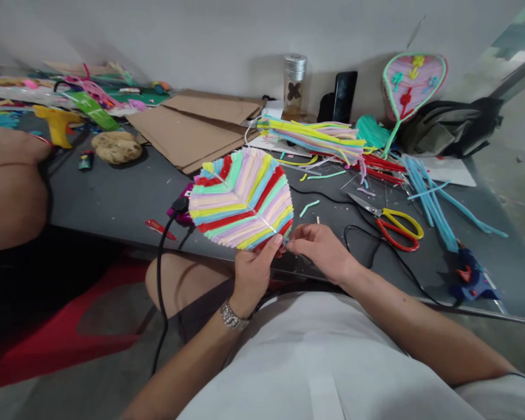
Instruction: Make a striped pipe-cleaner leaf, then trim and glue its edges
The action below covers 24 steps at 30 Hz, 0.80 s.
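Left grip [254, 271] on panel [240, 198] — cardboard [192, 131] behind (scissors [381, 214] rightward)

White shirt [297, 361], silver watchband [233, 315], probably shorts [205, 306]

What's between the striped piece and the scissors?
The head view shows a short green strip, a small pale stub and black cord between the striped piece and the scissors.

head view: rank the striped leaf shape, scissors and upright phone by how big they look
1. Striped leaf shape
2. Scissors, by overall span
3. Phone
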### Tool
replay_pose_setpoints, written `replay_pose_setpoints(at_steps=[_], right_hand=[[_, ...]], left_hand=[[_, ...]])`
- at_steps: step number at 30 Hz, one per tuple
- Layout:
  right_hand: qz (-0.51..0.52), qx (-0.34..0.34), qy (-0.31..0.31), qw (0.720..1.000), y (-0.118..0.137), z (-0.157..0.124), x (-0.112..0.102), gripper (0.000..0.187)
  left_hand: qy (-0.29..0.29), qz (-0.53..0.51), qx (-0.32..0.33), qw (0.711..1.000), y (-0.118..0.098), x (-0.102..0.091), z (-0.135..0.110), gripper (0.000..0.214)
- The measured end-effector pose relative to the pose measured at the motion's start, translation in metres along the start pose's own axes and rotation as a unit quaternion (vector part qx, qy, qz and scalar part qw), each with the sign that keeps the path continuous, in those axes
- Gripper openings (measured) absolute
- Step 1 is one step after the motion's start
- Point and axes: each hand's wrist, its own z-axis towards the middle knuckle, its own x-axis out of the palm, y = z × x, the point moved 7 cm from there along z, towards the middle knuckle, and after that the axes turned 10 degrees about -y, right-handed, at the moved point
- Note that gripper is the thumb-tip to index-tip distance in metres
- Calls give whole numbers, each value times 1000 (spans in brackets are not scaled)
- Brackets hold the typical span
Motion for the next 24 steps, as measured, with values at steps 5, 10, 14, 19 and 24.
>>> replay_pose_setpoints(at_steps=[5,10,14,19,24], right_hand=[[50,-50,-17,997,4,-2,6,6],[45,-71,-37,996,4,0,9,4],[98,-19,-50,994,-3,0,12,4],[136,-8,-41,990,-4,0,13,4],[43,-52,-43,997,-4,4,4,10]], left_hand=[[-36,107,113,987,-17,-4,-5,36],[-60,80,80,992,-18,-4,-5,34],[-55,81,62,993,-13,-1,-4,37],[-38,84,91,992,-10,1,-5,30],[-38,77,70,994,-11,-2,-2,34]])
